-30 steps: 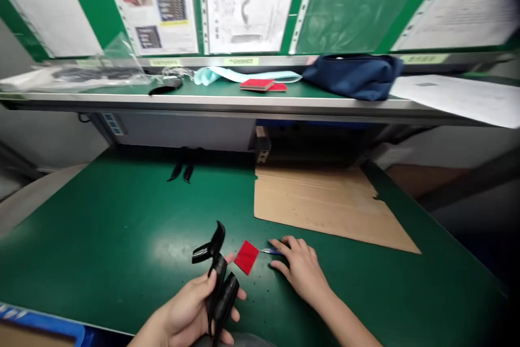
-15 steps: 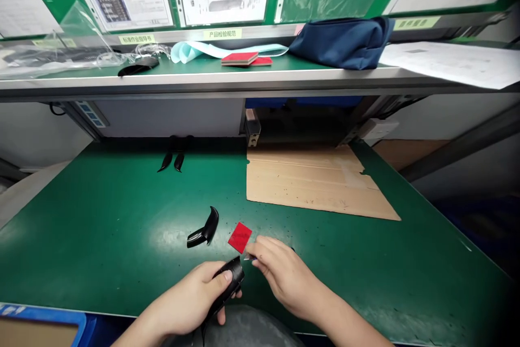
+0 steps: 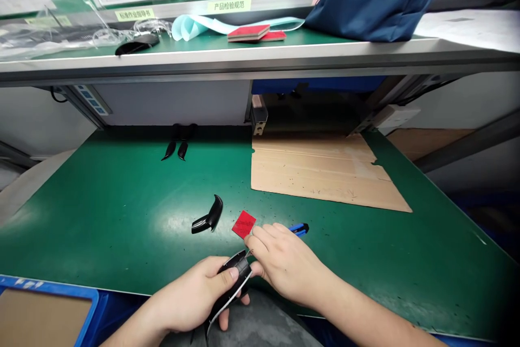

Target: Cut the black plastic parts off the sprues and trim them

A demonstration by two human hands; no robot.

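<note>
My left hand [image 3: 205, 287] is wrapped round a curved black plastic shell [image 3: 227, 301], thumb pressed on its inner face and fingertips showing beneath. The shell tilts up towards the right, and its lower end runs down by my lap. My right hand [image 3: 280, 257] is closed round a blue utility knife [image 3: 299, 229]. The knife's handle end sticks out behind the knuckles, and its thin tip meets the upper end of the shell. Just beyond the fingers lies a red square pad [image 3: 244, 224]. A glossy black bent plastic part [image 3: 208, 216] rests to its left.
Two black parts [image 3: 176, 144] lie at the back of the green table [image 3: 122, 201]. A cardboard sheet [image 3: 325, 171] covers the back right. The shelf above holds a blue pouch [image 3: 371, 8] and red pads [image 3: 248, 33]. A blue bin [image 3: 95, 303] stands at lower left.
My right hand has brought the knife tip to the shell's upper end, and the knife's blue handle now shows. The shell has turned in my left hand, showing its pale edge.
</note>
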